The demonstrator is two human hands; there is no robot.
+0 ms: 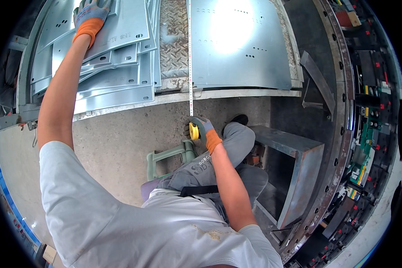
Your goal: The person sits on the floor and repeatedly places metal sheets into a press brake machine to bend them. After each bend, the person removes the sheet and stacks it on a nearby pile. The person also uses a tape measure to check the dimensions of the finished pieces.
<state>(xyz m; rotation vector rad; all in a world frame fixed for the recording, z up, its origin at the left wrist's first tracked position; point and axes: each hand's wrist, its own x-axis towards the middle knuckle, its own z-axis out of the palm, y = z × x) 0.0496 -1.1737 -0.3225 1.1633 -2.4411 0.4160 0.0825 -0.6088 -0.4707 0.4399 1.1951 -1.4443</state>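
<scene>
My left hand (pixel 90 17), in a grey glove with an orange cuff, reaches to the far left and rests on a stack of bent sheet-metal panels (pixel 120 38). Its fingers look spread, though the upper picture edge cuts off their tips. Closed round a yellow tape measure (pixel 194 131) is my right hand (pixel 203 127), gloved alike, in front of the table's near edge. From the case the white blade (pixel 190 71) runs straight away across the table, beside the left edge of a flat, shiny metal sheet (pixel 241 67). The blade's far end lies outside the picture.
The metal table (pixel 174 53) has a worn tread-plate top showing between stack and sheet. A green stool (pixel 154 165) stands by my legs. An open steel box (pixel 295 152) stands to the right, beside a long machine rail (pixel 344 116) with tooling beyond.
</scene>
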